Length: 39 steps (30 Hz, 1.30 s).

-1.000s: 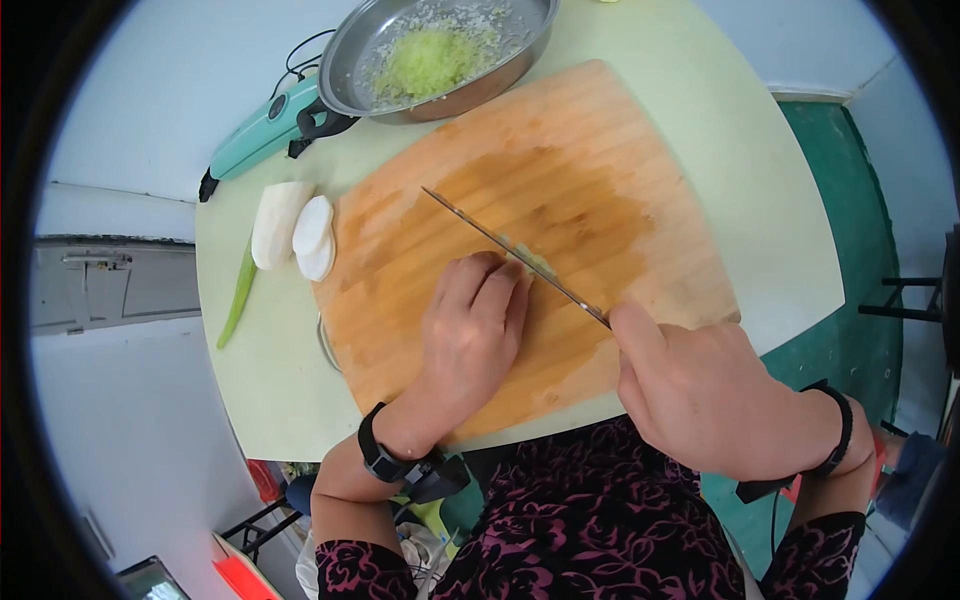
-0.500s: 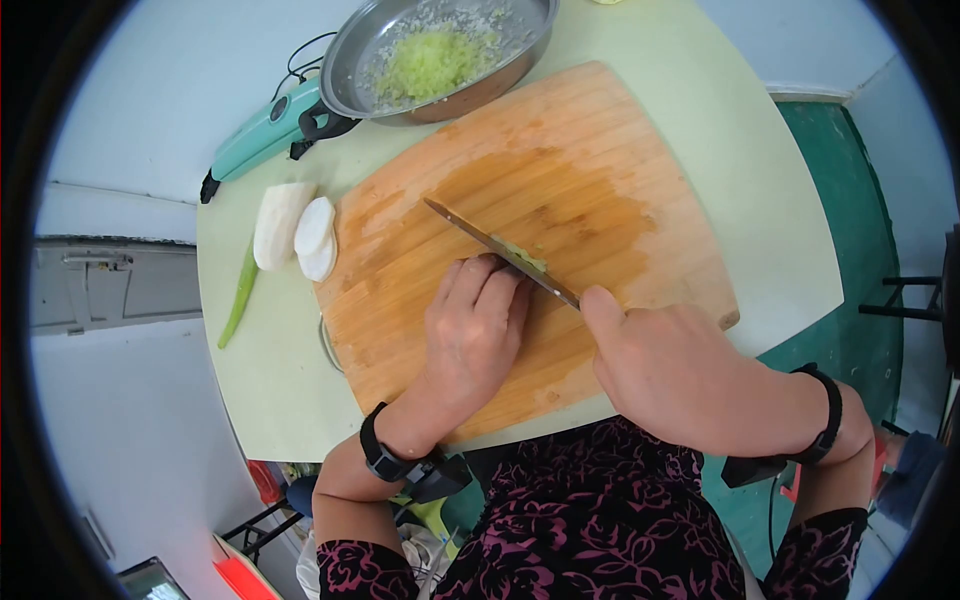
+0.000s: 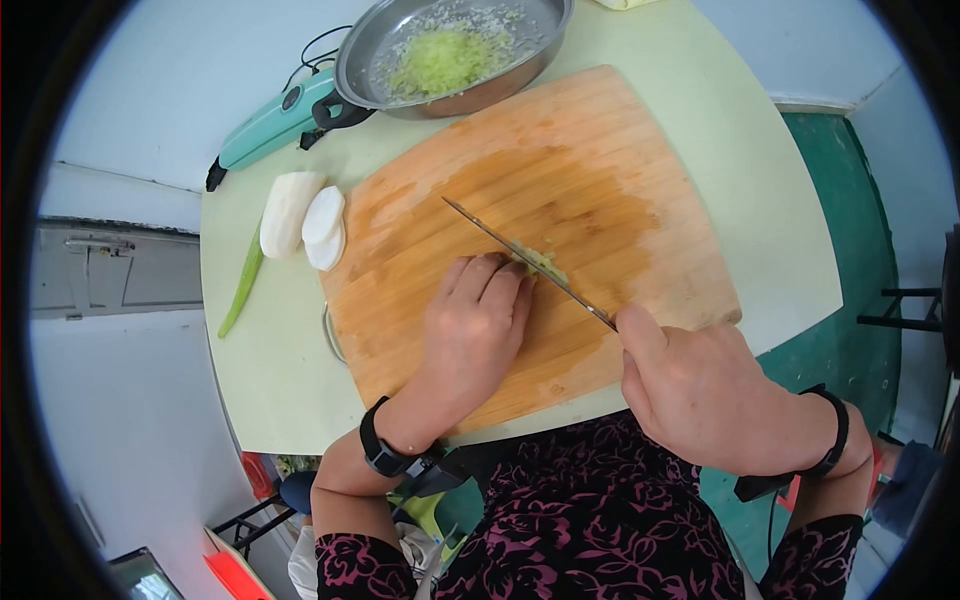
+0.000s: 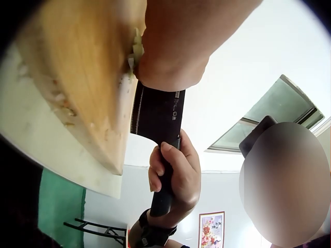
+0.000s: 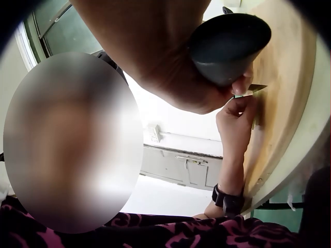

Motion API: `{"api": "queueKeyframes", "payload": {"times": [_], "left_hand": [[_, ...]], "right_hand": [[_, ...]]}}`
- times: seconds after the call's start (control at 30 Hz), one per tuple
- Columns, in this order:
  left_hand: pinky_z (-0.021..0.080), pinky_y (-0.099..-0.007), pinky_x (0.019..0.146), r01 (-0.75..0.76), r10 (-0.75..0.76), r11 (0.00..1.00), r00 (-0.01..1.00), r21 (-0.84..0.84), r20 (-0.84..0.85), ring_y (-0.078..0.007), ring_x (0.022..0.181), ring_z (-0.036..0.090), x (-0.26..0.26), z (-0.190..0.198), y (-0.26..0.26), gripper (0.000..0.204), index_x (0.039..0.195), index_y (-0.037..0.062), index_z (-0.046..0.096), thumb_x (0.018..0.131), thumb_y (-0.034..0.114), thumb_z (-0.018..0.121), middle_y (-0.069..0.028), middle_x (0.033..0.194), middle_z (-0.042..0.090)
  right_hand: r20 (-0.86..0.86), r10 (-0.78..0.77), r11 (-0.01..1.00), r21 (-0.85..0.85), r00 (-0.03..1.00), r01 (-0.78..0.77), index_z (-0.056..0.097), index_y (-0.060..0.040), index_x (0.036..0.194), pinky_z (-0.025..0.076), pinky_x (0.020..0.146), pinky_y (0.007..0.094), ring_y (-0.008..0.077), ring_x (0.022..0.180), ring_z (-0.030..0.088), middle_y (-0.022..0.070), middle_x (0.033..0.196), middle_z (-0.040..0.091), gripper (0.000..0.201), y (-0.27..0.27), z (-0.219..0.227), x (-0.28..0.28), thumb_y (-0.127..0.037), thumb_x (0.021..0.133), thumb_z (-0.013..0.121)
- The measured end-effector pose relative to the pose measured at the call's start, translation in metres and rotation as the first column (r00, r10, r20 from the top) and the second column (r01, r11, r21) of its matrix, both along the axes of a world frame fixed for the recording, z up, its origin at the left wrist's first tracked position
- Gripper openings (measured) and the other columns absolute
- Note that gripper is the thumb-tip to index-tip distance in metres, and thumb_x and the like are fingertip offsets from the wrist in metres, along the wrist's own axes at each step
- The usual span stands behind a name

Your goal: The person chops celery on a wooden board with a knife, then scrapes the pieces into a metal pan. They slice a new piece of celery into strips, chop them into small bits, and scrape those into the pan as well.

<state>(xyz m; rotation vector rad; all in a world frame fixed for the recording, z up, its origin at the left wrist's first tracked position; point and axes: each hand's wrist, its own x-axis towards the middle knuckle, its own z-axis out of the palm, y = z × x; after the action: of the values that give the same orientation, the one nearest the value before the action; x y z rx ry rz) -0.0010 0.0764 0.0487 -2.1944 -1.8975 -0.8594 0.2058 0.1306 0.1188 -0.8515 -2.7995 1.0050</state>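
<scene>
On the wooden cutting board [image 3: 610, 120], the left hand [image 3: 475, 325] has its fingers bent over a green vegetable, largely hidden beneath them. The right hand [image 3: 710, 400] grips a knife [image 3: 480, 226], whose blade slants right beside the left fingertips. Small light green pieces [image 3: 549, 265] lie along the blade's far side. In the left wrist view the right hand [image 4: 181, 175] wraps round the black handle, and the dark blade [image 4: 158, 111] passes behind the left hand [image 4: 176, 46]. The right wrist view shows the left hand [image 5: 235, 129] low on the board, below the handle [image 5: 227, 46].
A metal pan [image 3: 555, 50] with chopped green and white bits stands behind the board. Left of the board are a peeled white vegetable [image 3: 288, 215], white slices [image 3: 324, 225] and a long green stalk [image 3: 240, 290]. A teal appliance [image 3: 265, 132] lies by the pan's handle.
Since half a second ago the right hand and knife have shifted right, and the blade now stands more edge-on. The left hand has barely moved. The head view has shifted slightly.
</scene>
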Motion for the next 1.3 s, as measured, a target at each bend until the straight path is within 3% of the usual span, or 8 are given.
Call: {"api": "queueKeyframes", "payload": {"times": [0.43, 0.53, 0.73, 0.83, 1.13, 1.3], "left_hand": [[0.050, -0.0356, 0.066, 0.011, -0.011, 1.000, 1.000, -0.005, 0.013, -0.0291, 0.076, 0.058, 0.001, -0.001, -0.001, 0.015, 0.082, -0.0015, 0.062, 0.068, -0.002, 0.068, -0.0138, 0.085, 0.060], [0.051, -0.0351, 0.065, -0.031, 0.031, 1.000, 0.999, 0.005, 0.042, -0.0282, 0.075, 0.061, 0.004, 0.000, -0.001, 0.015, 0.081, -0.0004, 0.066, 0.067, -0.004, 0.071, -0.0111, 0.086, 0.063], [0.051, -0.0360, 0.064, -0.044, 0.044, 0.999, 0.998, 0.000, 0.052, -0.0289, 0.075, 0.060, 0.003, -0.004, 0.000, 0.015, 0.080, -0.0010, 0.066, 0.067, -0.004, 0.072, -0.0116, 0.085, 0.063], [0.050, -0.0360, 0.063, -0.018, 0.018, 1.000, 1.000, 0.017, 0.026, -0.0294, 0.074, 0.057, 0.002, -0.004, 0.000, 0.011, 0.079, -0.0010, 0.061, 0.070, 0.000, 0.068, -0.0140, 0.083, 0.059], [0.051, -0.0359, 0.066, -0.036, 0.038, 0.999, 0.997, -0.019, 0.067, -0.0290, 0.077, 0.061, 0.003, -0.002, 0.000, 0.017, 0.080, -0.0005, 0.066, 0.065, -0.005, 0.071, -0.0118, 0.086, 0.064], [0.051, -0.0361, 0.066, -0.037, 0.038, 0.999, 0.993, -0.017, 0.116, -0.0291, 0.076, 0.062, 0.003, 0.005, -0.001, 0.014, 0.081, -0.0011, 0.066, 0.069, -0.002, 0.072, -0.0125, 0.086, 0.064]], "right_hand": [[0.098, 0.035, 0.995, -0.096, 0.995, -0.026, 0.040, 0.0025, 0.088, 0.040, 0.051, 0.0494, 0.0415, 0.052, 0.053, 0.0203, 0.055, 0.052, 0.013, 0.016, -0.011, -0.022, -0.005, 0.085, 0.050], [-0.009, -0.039, 0.996, -0.076, 0.999, 0.038, 0.040, 0.0019, 0.090, 0.040, 0.052, 0.0488, 0.0408, 0.054, 0.053, 0.0198, 0.055, 0.052, 0.012, 0.016, -0.014, -0.019, -0.005, 0.085, 0.050], [0.021, 0.010, 1.000, -0.016, 1.000, -0.010, 0.041, 0.0015, 0.087, 0.043, 0.047, 0.0444, 0.0365, 0.050, 0.056, 0.0176, 0.054, 0.054, 0.015, 0.008, 0.003, -0.012, -0.006, 0.083, 0.053], [0.013, 0.001, 0.999, -0.033, 1.000, 0.000, 0.040, 0.0010, 0.088, 0.038, 0.047, 0.0487, 0.0388, 0.049, 0.053, 0.0154, 0.054, 0.051, 0.014, 0.005, -0.003, -0.009, -0.004, 0.083, 0.053], [0.044, -0.011, 0.992, -0.125, 0.999, 0.017, 0.039, 0.0022, 0.091, 0.040, 0.052, 0.0513, 0.0430, 0.054, 0.053, 0.0208, 0.054, 0.051, 0.015, 0.016, -0.013, -0.024, -0.005, 0.085, 0.050], [-0.024, -0.072, 0.995, -0.073, 0.997, 0.070, 0.039, 0.0018, 0.090, 0.039, 0.054, 0.0514, 0.0435, 0.056, 0.053, 0.0211, 0.056, 0.051, 0.014, 0.021, -0.015, -0.030, -0.006, 0.086, 0.049]]}}
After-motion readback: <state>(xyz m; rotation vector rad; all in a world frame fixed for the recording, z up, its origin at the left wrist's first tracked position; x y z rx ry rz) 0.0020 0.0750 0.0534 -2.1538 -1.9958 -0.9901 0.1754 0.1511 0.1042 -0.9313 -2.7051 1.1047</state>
